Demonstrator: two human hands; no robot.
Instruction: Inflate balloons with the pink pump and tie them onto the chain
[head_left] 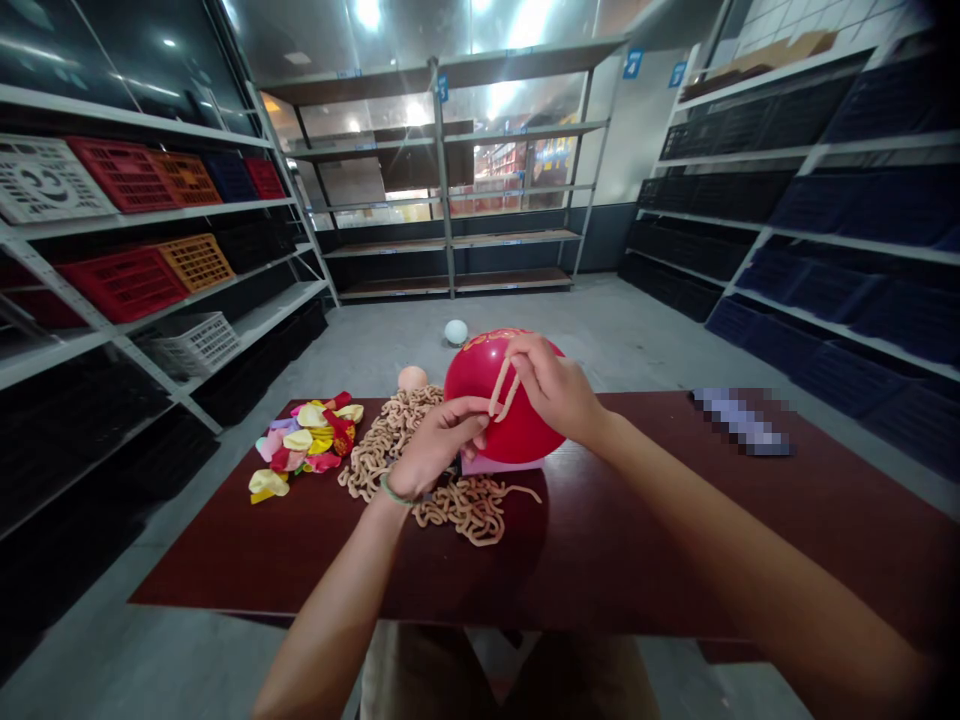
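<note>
So, a glossy red round inflated balloon (536,435) w/ gold print near its top is at 12 o'clock, held up btwn both hands just above a flat pink card (499,465). R grip (544,390) is closed, pinching a doubled strand of twisted tan cord (503,390) against the balloon's front. L grip (439,445) is curled at the balloon's lower left, near the strand's lower end; can't tell if it's closed on cord or balloon. Hands are busy at that cord loop.

A tangled pile of the same tan cord (469,510) runs under the L wrist, right in the way of that arm, w/ a green bracelet (396,490) on the wrist. At approx 10 o'clock lies a heap of flat multicoloured deflated balloons (304,445) on the dark red-brown wooden desk (675,530). A peach balloon (412,378) shows past the desk edge, a pale balloon (455,332) sits on the grey concrete floor (600,310), and red plastic crates (124,175) fill a metal shelf at 10 o'clock.
</note>
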